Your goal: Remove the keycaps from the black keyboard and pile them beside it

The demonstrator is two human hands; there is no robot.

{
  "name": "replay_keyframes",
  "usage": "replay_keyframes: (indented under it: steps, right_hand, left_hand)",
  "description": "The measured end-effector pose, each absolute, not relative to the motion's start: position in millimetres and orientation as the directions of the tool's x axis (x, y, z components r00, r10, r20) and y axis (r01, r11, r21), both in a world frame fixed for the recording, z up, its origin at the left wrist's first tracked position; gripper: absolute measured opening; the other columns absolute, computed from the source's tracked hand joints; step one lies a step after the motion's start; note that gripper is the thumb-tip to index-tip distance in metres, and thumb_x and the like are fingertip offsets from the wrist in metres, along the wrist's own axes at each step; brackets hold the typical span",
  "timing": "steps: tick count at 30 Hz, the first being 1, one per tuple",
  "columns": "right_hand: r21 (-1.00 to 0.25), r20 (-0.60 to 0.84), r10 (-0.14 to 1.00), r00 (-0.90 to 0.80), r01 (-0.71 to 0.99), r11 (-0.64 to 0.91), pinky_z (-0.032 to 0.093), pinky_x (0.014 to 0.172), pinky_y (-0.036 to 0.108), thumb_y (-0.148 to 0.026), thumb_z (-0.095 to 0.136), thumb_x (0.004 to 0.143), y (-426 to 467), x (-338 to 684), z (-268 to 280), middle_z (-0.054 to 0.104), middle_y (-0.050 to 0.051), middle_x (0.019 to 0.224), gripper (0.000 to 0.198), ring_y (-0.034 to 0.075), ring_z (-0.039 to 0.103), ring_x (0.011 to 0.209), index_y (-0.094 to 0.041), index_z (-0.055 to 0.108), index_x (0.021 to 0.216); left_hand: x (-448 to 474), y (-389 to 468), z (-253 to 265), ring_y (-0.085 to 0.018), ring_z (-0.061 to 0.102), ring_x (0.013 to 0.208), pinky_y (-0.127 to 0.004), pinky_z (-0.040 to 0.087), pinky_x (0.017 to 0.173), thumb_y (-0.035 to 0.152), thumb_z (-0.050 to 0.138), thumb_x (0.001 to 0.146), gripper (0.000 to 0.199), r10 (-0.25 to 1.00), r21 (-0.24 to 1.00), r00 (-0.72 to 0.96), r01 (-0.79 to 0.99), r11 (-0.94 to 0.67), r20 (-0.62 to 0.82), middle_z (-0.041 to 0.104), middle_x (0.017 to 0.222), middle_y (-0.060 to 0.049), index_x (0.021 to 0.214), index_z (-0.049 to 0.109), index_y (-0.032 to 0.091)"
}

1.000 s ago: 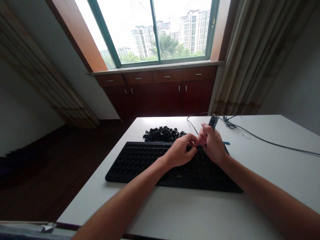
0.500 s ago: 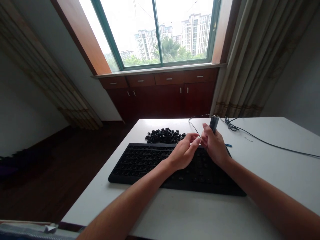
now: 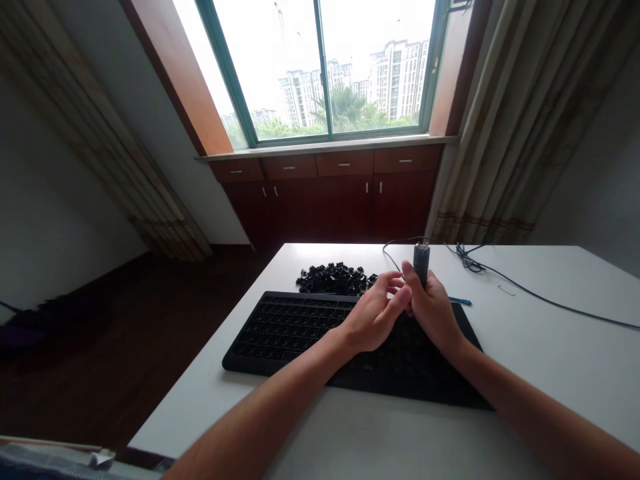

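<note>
- Keyboard: black, lying flat on the white bench; rows of square cells visible on its left part.
- Right hand: above the keyboard's right half; grip closed around a dark tool, which stands roughly upright, top end protruding above the thumb.
- Left hand: above the keyboard's middle, fingers curled, fingertips at the right hand; cannot tell whether its grip holds anything.
- Black pieces: heaped just beyond the keyboard's far edge.
- Blue stick: just beyond the keyboard's far right corner.
- Bent wire and black cable: right of the keyboard, apart from it.
</note>
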State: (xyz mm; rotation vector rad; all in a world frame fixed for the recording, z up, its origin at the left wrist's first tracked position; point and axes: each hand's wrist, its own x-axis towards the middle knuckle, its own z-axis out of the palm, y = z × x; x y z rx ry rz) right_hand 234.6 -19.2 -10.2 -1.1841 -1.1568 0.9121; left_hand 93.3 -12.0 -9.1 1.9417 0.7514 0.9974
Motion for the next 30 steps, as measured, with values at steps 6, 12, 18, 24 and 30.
replay_keyframes:
  steps: [6, 12, 18, 24, 30]
  right_hand:
    - [-0.922, 0.337, 0.942, 0.007, 0.203, 0.328, 0.054, 0.08, 0.038, -0.049, 0.066, 0.089, -22, 230, -20, 0.071, 0.009, 0.102, 0.033, 0.025, 0.066, 0.087, -0.022, 0.057, 0.105]
    - [-0.915, 0.339, 0.94, -0.036, 0.222, 0.338, 0.054, 0.085, 0.042, -0.041, 0.064, 0.091, -19, 231, -22, 0.073, 0.008, 0.098, 0.03, 0.028, 0.068, 0.087, -0.023, 0.062, 0.114]
    - [-0.906, 0.348, 0.937, -0.029, 0.247, 0.344, 0.053, 0.09, 0.043, -0.038, 0.063, 0.093, -22, 230, -25, 0.073, 0.01, 0.107, 0.033, 0.031, 0.068, 0.097, -0.024, 0.061, 0.122]
    - [-0.886, 0.365, 0.922, -0.133, 0.254, 0.387, 0.051, 0.095, 0.045, -0.036, 0.057, 0.097, -21, 228, -28, 0.071, 0.011, 0.12, 0.038, 0.032, 0.068, 0.108, -0.026, 0.056, 0.133]
    - [-0.909, 0.371, 0.925, -0.081, 0.174, 0.38, 0.053, 0.088, 0.042, -0.038, 0.066, 0.09, -19, 231, -25, 0.075, 0.009, 0.107, 0.027, 0.032, 0.069, 0.097, -0.023, 0.069, 0.113]
  left_hand:
    - [93, -14, -3, -0.026, 0.057, 0.123, -0.039, 0.042, 0.111, 0.041, 0.049, 0.103, 0.038, 0.755, 0.796, 0.425, 0.121, -0.594, 0.499, 0.061, 0.132, -0.012, 0.133, 0.055, 0.019]
    - [93, -11, 0, -0.022, 0.062, 0.104, -0.033, 0.05, 0.097, 0.039, 0.047, 0.103, 0.029, 0.797, 0.824, 0.318, 0.078, -0.561, 0.513, 0.065, 0.11, -0.01, 0.111, 0.066, 0.018]
    - [92, -7, -4, -0.021, 0.062, 0.102, -0.031, 0.051, 0.092, 0.041, 0.049, 0.103, 0.03, 0.819, 0.85, 0.297, 0.044, -0.525, 0.491, 0.064, 0.111, -0.009, 0.11, 0.067, 0.019]
    - [92, -8, -6, -0.021, 0.065, 0.103, -0.032, 0.053, 0.091, 0.043, 0.044, 0.105, 0.035, 0.841, 0.884, 0.291, -0.042, -0.465, 0.456, 0.067, 0.117, -0.011, 0.119, 0.061, 0.017]
    - [93, -8, -7, -0.023, 0.064, 0.113, -0.035, 0.051, 0.101, 0.043, 0.046, 0.104, 0.035, 0.834, 0.894, 0.343, -0.04, -0.447, 0.433, 0.066, 0.125, -0.011, 0.124, 0.059, 0.018]
